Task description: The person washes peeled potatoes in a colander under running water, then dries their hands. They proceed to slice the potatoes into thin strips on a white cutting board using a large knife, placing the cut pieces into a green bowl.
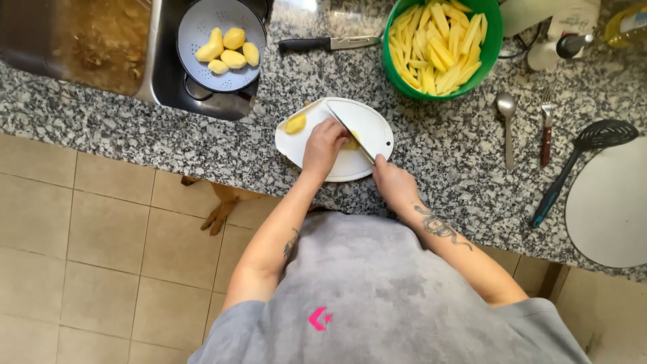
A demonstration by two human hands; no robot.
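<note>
A white cutting board (pixel 367 121) lies on the granite counter (pixel 101 118) at its front edge. My left hand (pixel 323 147) presses down on a peeled potato piece (pixel 352 143) on the board. My right hand (pixel 393 180) grips a knife (pixel 349 129), whose blade lies across the potato beside my left fingers. Another peeled potato piece (pixel 295 124) rests on the board's left side. A green bowl (pixel 495 50) behind the board holds several cut potato sticks (pixel 437 44).
A blue colander (pixel 195 30) with several peeled potatoes (pixel 228 50) sits in the sink. A second knife (pixel 328 44), a spoon (pixel 507 125), a fork (pixel 546 125), a black slotted ladle (pixel 579 162) and a round white board (pixel 610 202) lie on the counter. An animal's paw (pixel 219 212) shows below the counter edge.
</note>
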